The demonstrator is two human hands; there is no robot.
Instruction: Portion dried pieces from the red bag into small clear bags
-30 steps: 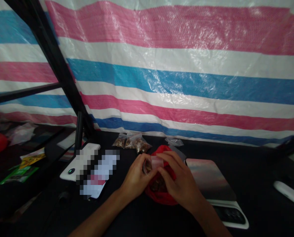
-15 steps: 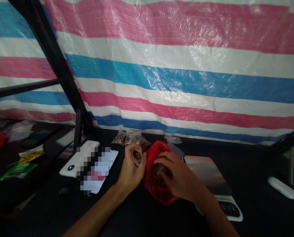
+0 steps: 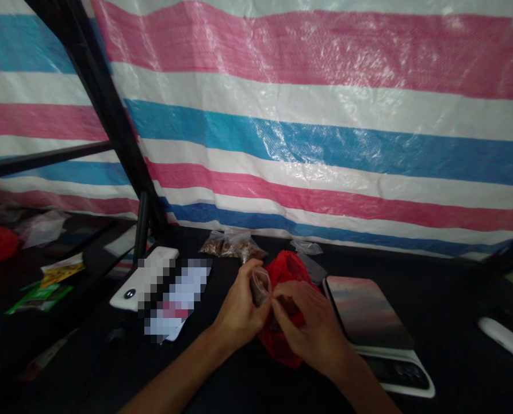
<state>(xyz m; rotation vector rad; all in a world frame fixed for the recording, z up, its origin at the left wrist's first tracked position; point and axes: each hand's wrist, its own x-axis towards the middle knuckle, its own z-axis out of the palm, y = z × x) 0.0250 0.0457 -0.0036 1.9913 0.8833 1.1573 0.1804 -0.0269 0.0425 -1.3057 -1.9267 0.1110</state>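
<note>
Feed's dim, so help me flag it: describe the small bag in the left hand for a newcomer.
On the black tabletop, find the crumpled red plastic bag under the right hand. At its left edge, the left hand holds up a small clear plastic bag; the similar clear bags of brown pieces behind it lie on the table.

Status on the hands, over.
Left hand gripping small clear plastic bag; right hand touching its edge; red plastic bag beneath; digital scale to the right.
</note>
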